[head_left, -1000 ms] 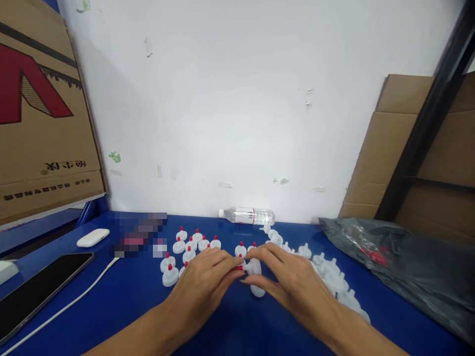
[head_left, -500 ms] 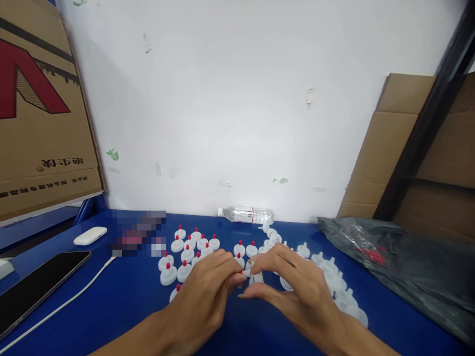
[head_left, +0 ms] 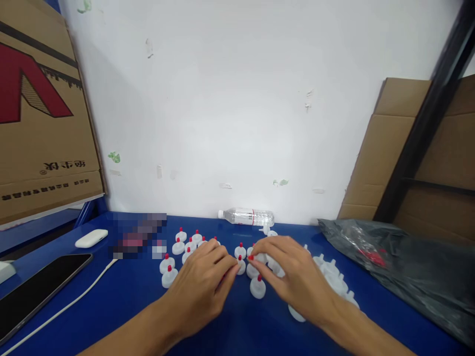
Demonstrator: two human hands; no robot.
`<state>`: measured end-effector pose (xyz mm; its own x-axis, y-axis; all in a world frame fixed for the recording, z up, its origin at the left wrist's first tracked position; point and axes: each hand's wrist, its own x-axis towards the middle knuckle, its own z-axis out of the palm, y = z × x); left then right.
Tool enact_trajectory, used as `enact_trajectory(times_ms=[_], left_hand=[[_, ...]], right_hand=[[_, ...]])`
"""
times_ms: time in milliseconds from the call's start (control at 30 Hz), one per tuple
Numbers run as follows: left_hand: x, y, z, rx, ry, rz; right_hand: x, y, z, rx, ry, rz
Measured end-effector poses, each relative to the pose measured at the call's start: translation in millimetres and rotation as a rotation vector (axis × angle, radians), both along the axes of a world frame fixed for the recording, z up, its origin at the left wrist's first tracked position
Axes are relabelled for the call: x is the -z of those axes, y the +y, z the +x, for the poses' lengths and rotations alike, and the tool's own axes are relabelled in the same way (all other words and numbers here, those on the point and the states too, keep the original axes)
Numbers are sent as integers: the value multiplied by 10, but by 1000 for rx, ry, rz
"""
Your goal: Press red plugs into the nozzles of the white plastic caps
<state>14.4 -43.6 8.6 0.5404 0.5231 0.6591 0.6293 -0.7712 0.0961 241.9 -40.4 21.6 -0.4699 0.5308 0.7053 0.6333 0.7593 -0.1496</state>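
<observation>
Both of my hands rest low over a blue table (head_left: 126,296) among many small white plastic caps. My left hand (head_left: 202,287) is curled, fingertips pinched near a red-tipped cap (head_left: 241,264); what it holds is hidden. My right hand (head_left: 293,277) pinches a white cap with a red tip (head_left: 256,257) between thumb and fingers. Another red-tipped cap (head_left: 258,288) stands on the table just below the fingertips. Several red-tipped caps (head_left: 185,244) stand to the left; plain white caps (head_left: 334,279) lie to the right.
A clear water bottle (head_left: 247,216) lies by the white wall. A dark tablet (head_left: 37,289), white cable (head_left: 74,299) and white case (head_left: 91,238) sit at left. A black plastic bag (head_left: 401,262) covers the right side. Cardboard boxes (head_left: 40,118) stand left and right.
Both hands moved slightly away from me toward the cap cluster. A red-tipped cap now stands on the table below my fingertips, and my right hand holds another capped piece.
</observation>
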Motion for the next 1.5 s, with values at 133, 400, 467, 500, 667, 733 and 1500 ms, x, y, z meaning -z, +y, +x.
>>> enact_trajectory(times_ms=[133, 400, 467, 500, 667, 733, 1500], left_hand=[[-77, 26, -105, -134, 310, -52], [-169, -11, -260, -210, 444, -206], [-145, -13, -266, -205, 463, -190], [-128, -8, -264, -203, 476, -180], [-46, 49, -243, -164, 499, -143], [-32, 53, -237, -154, 492, -141], [-9, 127, -73, 6, -13, -123]], right_hand=[[-176, 368, 53, 115, -104, -136], [-110, 910, -105, 148, -181, -254], [-99, 857, -116, 131, -196, -257], [-116, 822, -109, 127, -199, -254], [-392, 698, 139, 212, -184, -220], [-492, 643, 389, 287, -172, -220], [-299, 101, 1158, 352, 149, -310]])
